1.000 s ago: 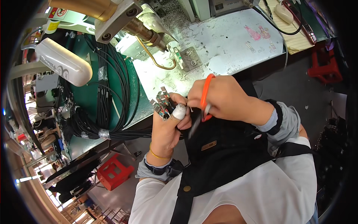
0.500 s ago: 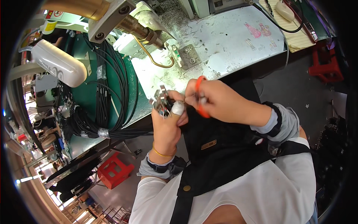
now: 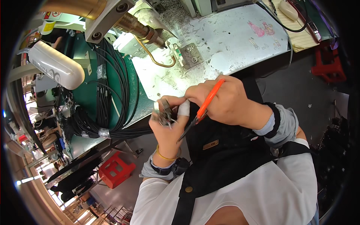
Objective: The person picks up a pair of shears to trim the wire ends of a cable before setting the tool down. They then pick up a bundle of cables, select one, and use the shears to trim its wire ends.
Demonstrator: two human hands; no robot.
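In my left hand point(image 3: 167, 133) is a bunch of small silvery metal parts point(image 3: 164, 113), perhaps connector ends; blur hides their exact kind. White tape wraps the left thumb point(image 3: 183, 108). My right hand point(image 3: 230, 103) is closed around orange-handled pliers point(image 3: 210, 98), whose slim dark jaws point down toward my left wrist, apart from the metal parts. The thumb and fingertips of both hands meet near the taped thumb; whatever lies between them, if anything, is too small to see.
Beyond my hands stands a bench machine with a metal nozzle point(image 3: 159, 41) over a small fixture plate point(image 3: 193, 56) on a metal-littered worktop point(image 3: 232, 45). Black cables point(image 3: 103, 82) lie coiled at left beneath a white lamp point(image 3: 56, 65). Red stools point(image 3: 116, 170) stand on the floor.
The pliers have turned in my right hand, so their jaws now point down and left. My left hand has tilted slightly with the metal parts, and the fingertips have come together.
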